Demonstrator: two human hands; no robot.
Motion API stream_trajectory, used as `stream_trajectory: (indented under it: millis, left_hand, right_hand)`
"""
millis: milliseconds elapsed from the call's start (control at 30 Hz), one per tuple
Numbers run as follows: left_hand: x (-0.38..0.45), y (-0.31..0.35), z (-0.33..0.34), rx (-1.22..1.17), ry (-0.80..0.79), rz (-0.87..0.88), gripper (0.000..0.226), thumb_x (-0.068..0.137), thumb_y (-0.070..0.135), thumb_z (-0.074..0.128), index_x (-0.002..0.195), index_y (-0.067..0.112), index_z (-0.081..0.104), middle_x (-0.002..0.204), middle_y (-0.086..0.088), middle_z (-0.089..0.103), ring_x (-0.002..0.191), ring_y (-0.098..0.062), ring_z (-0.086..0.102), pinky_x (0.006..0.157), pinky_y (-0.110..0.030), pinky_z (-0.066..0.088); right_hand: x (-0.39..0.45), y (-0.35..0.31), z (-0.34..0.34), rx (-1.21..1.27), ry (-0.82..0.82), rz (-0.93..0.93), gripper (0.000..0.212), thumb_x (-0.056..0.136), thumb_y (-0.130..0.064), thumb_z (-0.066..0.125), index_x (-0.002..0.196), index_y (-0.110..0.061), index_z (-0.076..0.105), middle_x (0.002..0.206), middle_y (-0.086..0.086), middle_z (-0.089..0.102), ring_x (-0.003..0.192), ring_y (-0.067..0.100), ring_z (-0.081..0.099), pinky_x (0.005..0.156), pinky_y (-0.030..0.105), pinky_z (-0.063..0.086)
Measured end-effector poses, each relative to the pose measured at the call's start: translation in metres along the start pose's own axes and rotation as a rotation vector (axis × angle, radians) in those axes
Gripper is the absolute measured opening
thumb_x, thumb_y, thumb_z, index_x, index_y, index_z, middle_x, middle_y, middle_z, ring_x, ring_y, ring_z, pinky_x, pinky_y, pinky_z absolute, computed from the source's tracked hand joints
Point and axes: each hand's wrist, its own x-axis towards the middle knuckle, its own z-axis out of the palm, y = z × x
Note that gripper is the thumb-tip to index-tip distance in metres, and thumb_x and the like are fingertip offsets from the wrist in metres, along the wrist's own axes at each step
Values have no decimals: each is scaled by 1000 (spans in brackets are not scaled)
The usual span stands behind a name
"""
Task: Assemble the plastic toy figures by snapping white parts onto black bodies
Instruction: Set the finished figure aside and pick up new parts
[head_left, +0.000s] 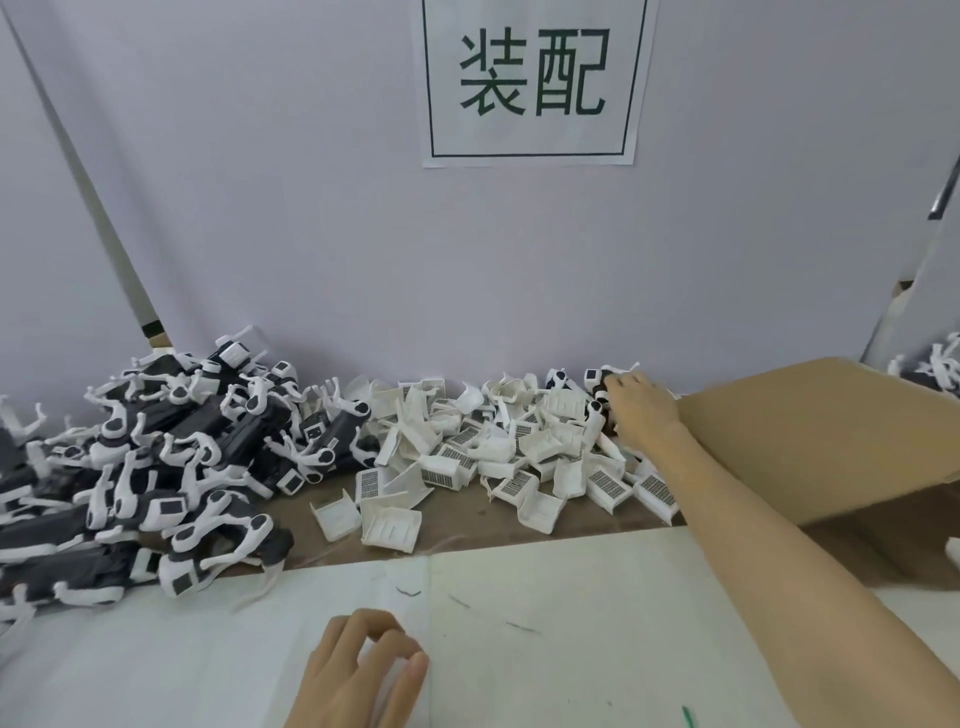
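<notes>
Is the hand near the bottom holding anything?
No. The left hand rests on the white sheet, fingers loosely curled, nothing in it.

1. Table (467, 535) — brown top, white sheet (519, 623) across its near part.
2. Left: heap of figures (156, 457).
3. Middle: loose white parts (493, 457).
4. Right — cardboard box (831, 431).

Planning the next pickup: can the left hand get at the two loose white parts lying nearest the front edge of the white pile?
Probably yes. The left hand rests on the white sheet with bare surface between it and those two white parts; nothing lies on them, and the right hand is away at the pile's far right.
</notes>
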Motion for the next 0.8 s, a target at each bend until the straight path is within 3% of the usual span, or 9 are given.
stream_trajectory:
  millis: [133, 200, 267, 400, 500, 600, 667, 733, 800]
  left_hand:
    - [2, 1, 3, -3, 47, 7, 70, 110, 53, 31, 61, 23, 71, 75, 6, 62, 78, -1, 44, 68, -25, 45]
    - [2, 1, 1, 20, 31, 12, 49, 100, 41, 45, 62, 24, 70, 75, 6, 63, 79, -1, 45, 69, -25, 44]
    - [1, 1, 0, 25, 11, -7, 34, 88, 34, 49, 62, 25, 70, 76, 7, 63, 80, 0, 46, 69, -24, 44]
    - [-2, 0, 0, -9, -19, -51, 38, 93, 43, 48, 66, 28, 70, 79, 9, 63, 81, 2, 46, 62, -25, 47]
    - [0, 2, -3, -55, -4, -59, 70, 107, 64, 28, 67, 27, 71, 80, 9, 63, 82, 1, 47, 60, -24, 51]
    - [-2, 0, -7, -75, -48, -51, 60, 105, 61, 36, 72, 26, 72, 84, 8, 64, 84, 0, 47, 60, -36, 59]
    - [-4, 0, -9, -97, -66, -66, 44, 97, 53, 46, 75, 26, 73, 86, 9, 64, 83, -1, 49, 62, -41, 60]
    - [-5, 2, -11, -112, -74, -71, 50, 98, 60, 43, 76, 27, 73, 87, 8, 64, 78, -5, 51, 63, -41, 58]
    - [-6, 3, -11, -98, -53, -29, 56, 102, 62, 39, 76, 26, 74, 86, 7, 64, 76, -6, 50, 60, -38, 57]
  right_hand:
    - [3, -10, 4, -53, 113, 91, 36, 91, 7, 64, 124, -8, 59, 124, 7, 64, 111, 24, 69, 86, 33, 55]
    - [6, -9, -1, 22, 171, 147, 35, 96, 7, 59, 129, -3, 54, 126, 12, 62, 111, 27, 69, 85, 33, 55]
    - [5, -7, -11, 178, 244, 212, 34, 99, 8, 53, 132, 5, 48, 128, 19, 59, 111, 33, 67, 85, 37, 54]
    - [-25, -16, -24, 547, 384, 274, 18, 103, -1, 54, 120, 6, 51, 109, 22, 66, 91, 36, 65, 69, 43, 46]
    - [-62, -36, -25, 1017, 406, 315, 8, 107, -13, 53, 105, -5, 54, 88, 11, 72, 72, 21, 67, 64, 31, 51]
    - [-94, -50, -23, 1311, 421, 360, 9, 105, -10, 57, 97, -6, 56, 77, 8, 72, 55, 5, 68, 56, 16, 49]
    - [-105, -46, -26, 1393, 415, 409, 9, 104, -12, 59, 98, -5, 59, 77, 7, 74, 57, 8, 71, 58, 20, 54]
    - [-109, -28, -42, 1535, 388, 490, 13, 105, -18, 59, 99, -8, 61, 77, 5, 77, 63, 9, 74, 61, 26, 57]
    - [-103, 1, -65, 1732, 472, 608, 19, 105, -25, 60, 103, -7, 64, 81, 1, 77, 66, 5, 71, 62, 19, 54]
